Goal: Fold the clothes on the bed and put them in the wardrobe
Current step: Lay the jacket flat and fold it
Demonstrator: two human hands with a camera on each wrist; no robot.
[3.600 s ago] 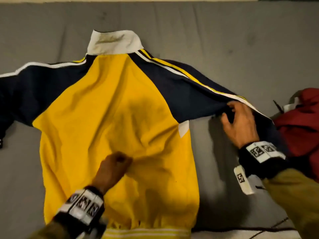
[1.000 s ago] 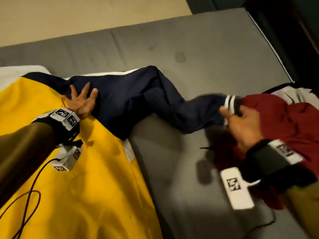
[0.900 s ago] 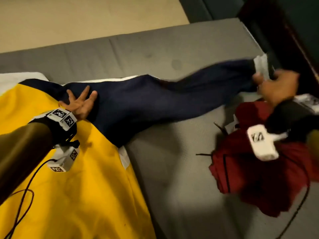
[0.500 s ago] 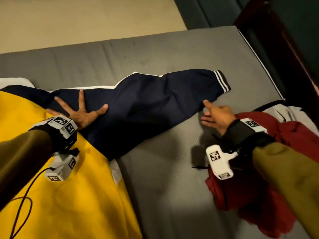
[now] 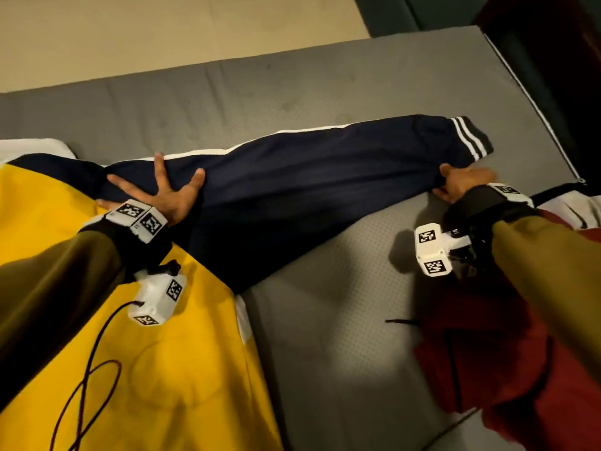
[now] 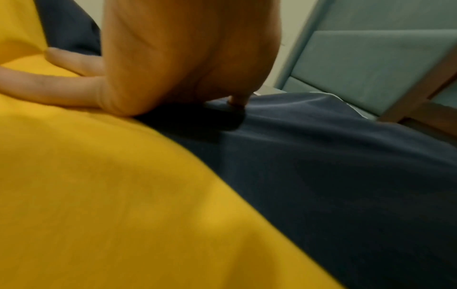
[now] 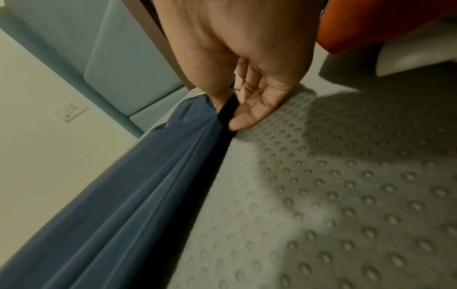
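Head view: your left hand lies flat, fingers spread, pressing the navy sleeve where it meets the yellow body of the track jacket on the grey mattress. Your right hand, at 3 o'clock, pinches the sleeve's lower edge just beside the striped cuff; a red garment sits at 4 o'clock. Left wrist view: palm down on the yellow-navy seam. Right wrist view: thumb and fingers nip the sleeve, which runs taut with long creases. Judgement: thin, light, slick fabric, no stiffness. Grip the ribbed cuff; it should slip least.
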